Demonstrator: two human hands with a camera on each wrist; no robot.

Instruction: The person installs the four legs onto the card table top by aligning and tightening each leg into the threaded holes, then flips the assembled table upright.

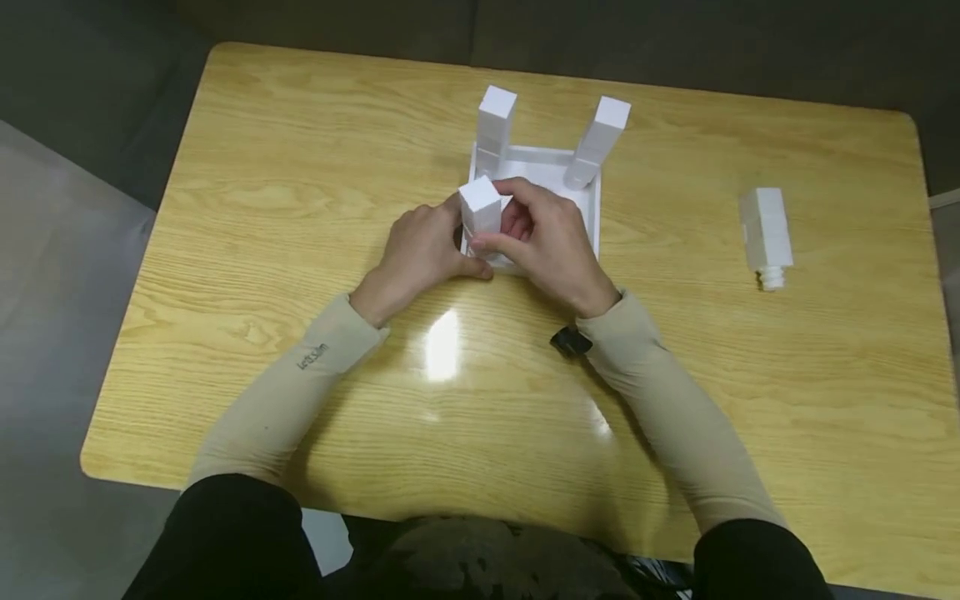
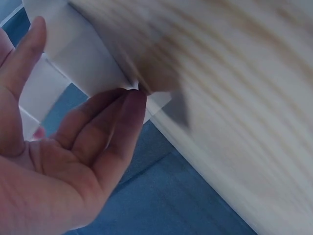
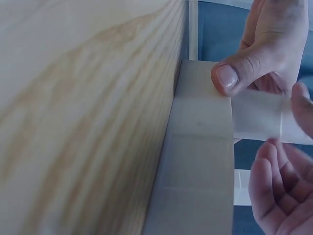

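Note:
A white square base point(image 1: 590, 212) lies flat on the wooden table point(image 1: 300, 208), with two white block legs point(image 1: 496, 121) point(image 1: 600, 137) standing up at its far corners. At the near left corner a third white leg point(image 1: 480, 208) stands upright. My right hand point(image 1: 543, 242) grips it from the right, thumb point(image 3: 230, 73) pressed where the leg point(image 3: 257, 117) meets the base point(image 3: 200, 147). My left hand point(image 1: 423, 254) curls round the leg's foot from the left. In the left wrist view the left hand's fingers point(image 2: 117, 117) touch a white edge point(image 2: 73, 44).
A fourth white leg point(image 1: 765, 233) with a threaded stub lies on its side at the table's right. A small black device point(image 1: 570, 340) sits at my right wrist. Dark floor surrounds the table, whose near edge is by my body.

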